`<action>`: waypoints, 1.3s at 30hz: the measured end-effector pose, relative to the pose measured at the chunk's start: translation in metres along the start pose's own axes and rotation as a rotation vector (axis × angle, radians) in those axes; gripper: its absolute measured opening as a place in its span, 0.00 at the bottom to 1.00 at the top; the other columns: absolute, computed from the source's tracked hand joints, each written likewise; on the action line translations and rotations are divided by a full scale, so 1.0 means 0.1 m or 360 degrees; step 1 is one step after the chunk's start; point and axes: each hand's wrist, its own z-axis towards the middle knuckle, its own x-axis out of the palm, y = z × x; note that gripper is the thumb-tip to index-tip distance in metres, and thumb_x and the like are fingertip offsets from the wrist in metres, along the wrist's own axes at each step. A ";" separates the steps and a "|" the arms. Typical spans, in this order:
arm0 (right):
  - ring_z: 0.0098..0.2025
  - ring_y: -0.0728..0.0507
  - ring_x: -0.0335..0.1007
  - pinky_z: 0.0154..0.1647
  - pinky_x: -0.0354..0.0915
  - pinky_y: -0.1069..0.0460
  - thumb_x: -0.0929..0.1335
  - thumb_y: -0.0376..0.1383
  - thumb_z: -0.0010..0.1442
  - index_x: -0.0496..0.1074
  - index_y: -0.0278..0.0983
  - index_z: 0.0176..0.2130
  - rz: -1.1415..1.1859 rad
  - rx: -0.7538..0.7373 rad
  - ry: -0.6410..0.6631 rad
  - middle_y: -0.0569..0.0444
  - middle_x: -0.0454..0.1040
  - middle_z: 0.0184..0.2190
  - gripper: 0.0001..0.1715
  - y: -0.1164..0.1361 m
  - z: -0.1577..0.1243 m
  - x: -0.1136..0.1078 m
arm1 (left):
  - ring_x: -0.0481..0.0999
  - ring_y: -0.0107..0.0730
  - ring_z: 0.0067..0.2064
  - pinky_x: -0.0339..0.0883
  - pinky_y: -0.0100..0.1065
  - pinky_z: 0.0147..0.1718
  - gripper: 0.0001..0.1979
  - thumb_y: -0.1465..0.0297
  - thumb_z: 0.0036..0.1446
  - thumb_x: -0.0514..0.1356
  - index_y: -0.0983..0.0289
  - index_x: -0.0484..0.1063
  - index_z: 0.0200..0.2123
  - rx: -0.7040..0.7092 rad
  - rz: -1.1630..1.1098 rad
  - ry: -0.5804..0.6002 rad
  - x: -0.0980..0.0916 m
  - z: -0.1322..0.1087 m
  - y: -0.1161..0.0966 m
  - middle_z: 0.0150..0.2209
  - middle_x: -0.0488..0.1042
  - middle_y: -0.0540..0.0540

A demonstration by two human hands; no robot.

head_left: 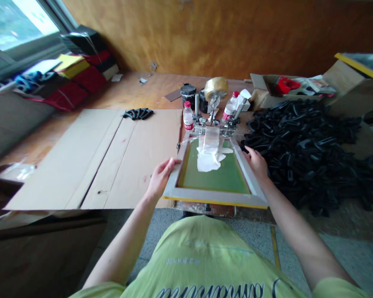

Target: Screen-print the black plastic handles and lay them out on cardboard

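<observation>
**Where's your piece?**
Your wooden screen-printing frame point(214, 197) sits in the press clamps point(216, 122) at the bench's near edge, with a crumpled white sheet point(209, 159) on its green mesh point(217, 180).

**Your grip?**
Your left hand point(160, 178) curls narrowly over the left rail. Your right hand point(256, 163) rests on the right rail, pressure unclear.

**Around you?**
Cardboard sheets point(127, 157) lie left, black plastic pieces point(304, 153) heap right, and a window point(18, 25) is far left. What lies under the white sheet is hidden.
</observation>
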 end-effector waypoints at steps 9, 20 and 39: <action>0.49 0.35 0.67 0.48 0.65 0.44 0.72 0.36 0.59 0.71 0.34 0.49 0.0000 -0.0381 0.0286 0.41 0.73 0.46 0.19 0.96 0.46 0.15 | 0.71 0.31 0.29 0.63 0.29 0.29 0.36 0.56 0.53 0.64 0.61 0.64 0.63 -0.0199 0.0265 -0.0089 0.02 0.04 1.16 0.28 0.74 0.50; 0.38 0.45 0.70 0.35 0.60 0.52 0.67 0.27 0.59 0.75 0.38 0.37 0.0136 -0.1099 0.0604 0.53 0.78 0.35 0.09 0.75 -0.10 0.13 | 0.76 0.36 0.36 0.66 0.31 0.32 0.30 0.52 0.60 0.56 0.63 0.68 0.60 -0.0188 0.0522 0.0046 -0.06 0.10 1.30 0.36 0.78 0.56; 0.39 0.43 0.75 0.41 0.68 0.50 0.70 0.44 0.62 0.64 0.45 0.64 0.0267 -0.0303 -0.0031 0.52 0.79 0.43 0.33 0.68 0.69 -0.19 | 0.72 0.28 0.26 0.62 0.26 0.24 0.32 0.52 0.53 0.65 0.63 0.69 0.57 -0.0197 -0.0032 0.0054 -0.06 -0.05 0.49 0.27 0.74 0.49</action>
